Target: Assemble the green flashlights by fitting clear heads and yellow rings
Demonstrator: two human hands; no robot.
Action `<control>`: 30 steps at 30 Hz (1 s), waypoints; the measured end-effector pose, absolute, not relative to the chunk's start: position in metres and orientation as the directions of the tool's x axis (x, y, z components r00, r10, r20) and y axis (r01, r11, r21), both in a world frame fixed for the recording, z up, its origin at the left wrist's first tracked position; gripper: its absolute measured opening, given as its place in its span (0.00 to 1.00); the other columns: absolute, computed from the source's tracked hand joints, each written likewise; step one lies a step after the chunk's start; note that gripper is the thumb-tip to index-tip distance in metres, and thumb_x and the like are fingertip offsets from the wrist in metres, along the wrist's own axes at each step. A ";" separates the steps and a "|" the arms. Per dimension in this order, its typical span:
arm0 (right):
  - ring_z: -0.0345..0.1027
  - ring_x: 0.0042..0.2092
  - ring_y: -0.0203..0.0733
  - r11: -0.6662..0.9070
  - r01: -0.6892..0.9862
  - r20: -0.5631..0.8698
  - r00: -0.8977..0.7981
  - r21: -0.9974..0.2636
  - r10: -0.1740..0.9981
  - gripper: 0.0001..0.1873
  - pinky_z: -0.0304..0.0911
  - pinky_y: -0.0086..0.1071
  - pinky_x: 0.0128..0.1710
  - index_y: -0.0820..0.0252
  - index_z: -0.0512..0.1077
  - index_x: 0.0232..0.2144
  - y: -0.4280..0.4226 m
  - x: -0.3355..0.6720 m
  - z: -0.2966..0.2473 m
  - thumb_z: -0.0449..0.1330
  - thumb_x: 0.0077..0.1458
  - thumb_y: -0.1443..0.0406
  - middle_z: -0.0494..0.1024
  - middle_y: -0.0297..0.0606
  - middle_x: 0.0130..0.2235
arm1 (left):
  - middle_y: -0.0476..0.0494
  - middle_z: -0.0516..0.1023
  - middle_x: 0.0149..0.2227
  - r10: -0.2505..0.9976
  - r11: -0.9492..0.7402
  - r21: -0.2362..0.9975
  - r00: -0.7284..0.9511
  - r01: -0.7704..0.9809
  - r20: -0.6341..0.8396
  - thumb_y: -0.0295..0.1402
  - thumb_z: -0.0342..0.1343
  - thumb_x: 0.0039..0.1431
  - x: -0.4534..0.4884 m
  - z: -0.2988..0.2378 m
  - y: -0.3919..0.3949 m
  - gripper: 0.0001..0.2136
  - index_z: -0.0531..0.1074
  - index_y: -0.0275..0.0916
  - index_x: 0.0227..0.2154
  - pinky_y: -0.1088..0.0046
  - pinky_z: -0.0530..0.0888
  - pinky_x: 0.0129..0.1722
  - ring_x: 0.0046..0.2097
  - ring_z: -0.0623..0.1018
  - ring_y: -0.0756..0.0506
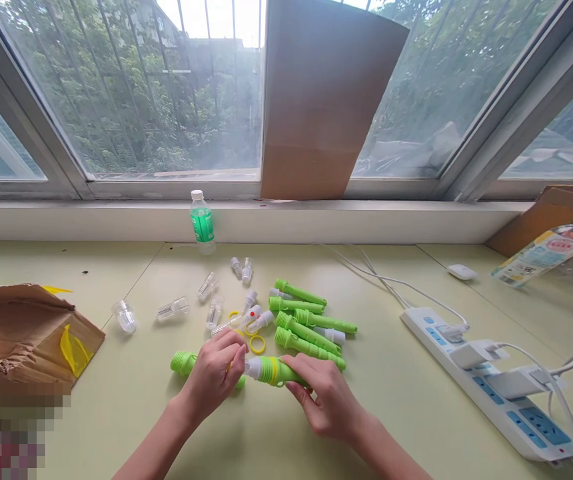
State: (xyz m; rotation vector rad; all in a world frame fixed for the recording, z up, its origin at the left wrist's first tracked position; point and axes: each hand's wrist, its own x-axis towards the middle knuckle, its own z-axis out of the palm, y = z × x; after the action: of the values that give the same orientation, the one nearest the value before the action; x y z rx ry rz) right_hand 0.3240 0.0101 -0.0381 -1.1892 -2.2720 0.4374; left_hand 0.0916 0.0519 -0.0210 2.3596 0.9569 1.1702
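Note:
My right hand (324,393) is closed round a green plastic tube (272,371) with a yellow ring (274,370) near its left end. A white collar (253,368) sits at that end of the tube. My left hand (215,369) pinches the clear plastic piece that extends from the collar; its fingers hide most of it. Under and behind my left hand lies another green tube (184,362). Just beyond my hands are several green tubes (311,333), loose yellow rings (257,344) and clear plastic pieces (215,311) with white ends.
An open cardboard box (31,333) with yellow film stands at the left. A small bottle (202,223) stands by the sill. On the right are a power strip (486,387) with plugs and cables, a white mouse-like object (462,272) and a tilted bottle (549,250).

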 end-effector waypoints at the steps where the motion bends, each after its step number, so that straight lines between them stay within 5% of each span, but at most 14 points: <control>1: 0.65 0.29 0.44 0.551 0.629 0.289 -0.476 -0.548 0.830 0.15 0.58 0.35 0.27 0.62 0.69 0.47 0.010 0.323 -0.037 0.51 0.59 0.64 0.75 0.42 0.30 | 0.44 0.72 0.29 0.688 -0.725 0.552 0.440 0.412 0.577 0.28 0.42 0.65 0.091 -0.021 0.052 0.13 0.65 0.39 0.25 0.70 0.67 0.33 0.33 0.70 0.47; 5: 0.67 0.31 0.43 0.504 0.507 0.258 -0.479 -0.699 0.839 0.13 0.61 0.35 0.30 0.61 0.70 0.44 0.010 0.318 -0.036 0.51 0.61 0.63 0.76 0.41 0.32 | 0.44 0.71 0.29 0.710 -0.704 0.598 0.394 0.384 0.583 0.35 0.46 0.65 0.091 -0.022 0.049 0.12 0.64 0.39 0.25 0.69 0.68 0.33 0.34 0.70 0.46; 9: 0.68 0.32 0.44 0.452 0.455 0.248 -0.440 -0.767 0.863 0.14 0.63 0.35 0.32 0.61 0.71 0.44 0.009 0.316 -0.038 0.51 0.61 0.61 0.76 0.42 0.33 | 0.42 0.71 0.31 0.767 -0.642 0.685 0.269 0.345 0.583 0.45 0.35 0.67 0.090 -0.025 0.046 0.20 0.63 0.39 0.28 0.68 0.69 0.35 0.36 0.72 0.44; 15: 0.69 0.35 0.46 0.362 0.378 0.265 -0.286 -0.852 0.921 0.16 0.66 0.37 0.36 0.59 0.72 0.45 0.009 0.319 -0.045 0.52 0.62 0.58 0.76 0.42 0.34 | 0.41 0.72 0.40 0.825 -0.551 0.741 0.119 0.384 0.552 0.36 0.33 0.69 0.085 -0.024 0.048 0.16 0.66 0.40 0.36 0.66 0.70 0.44 0.45 0.72 0.44; 21: 0.65 0.27 0.41 0.260 0.363 0.201 -0.194 -0.895 0.960 0.19 0.63 0.33 0.26 0.58 0.72 0.47 0.009 0.322 -0.052 0.51 0.61 0.54 0.73 0.40 0.30 | 0.40 0.68 0.53 0.787 -0.618 0.589 0.412 0.522 0.460 0.30 0.38 0.66 0.090 -0.018 0.046 0.14 0.65 0.41 0.49 0.61 0.66 0.55 0.58 0.64 0.42; 30: 0.63 0.26 0.39 0.257 0.353 0.195 -0.203 -0.900 0.960 0.19 0.61 0.31 0.25 0.59 0.71 0.47 0.009 0.320 -0.051 0.52 0.61 0.55 0.71 0.39 0.30 | 0.39 0.71 0.49 0.758 -0.617 0.204 0.504 0.760 0.413 0.33 0.48 0.62 0.081 -0.022 0.060 0.11 0.68 0.40 0.45 0.51 0.63 0.56 0.53 0.68 0.38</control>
State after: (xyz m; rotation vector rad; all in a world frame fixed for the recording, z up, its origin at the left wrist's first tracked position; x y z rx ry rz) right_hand 0.3197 0.0090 -0.0505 -1.2163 -1.7146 0.9393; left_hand 0.0806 0.0597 -0.0218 2.7280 1.3767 0.7456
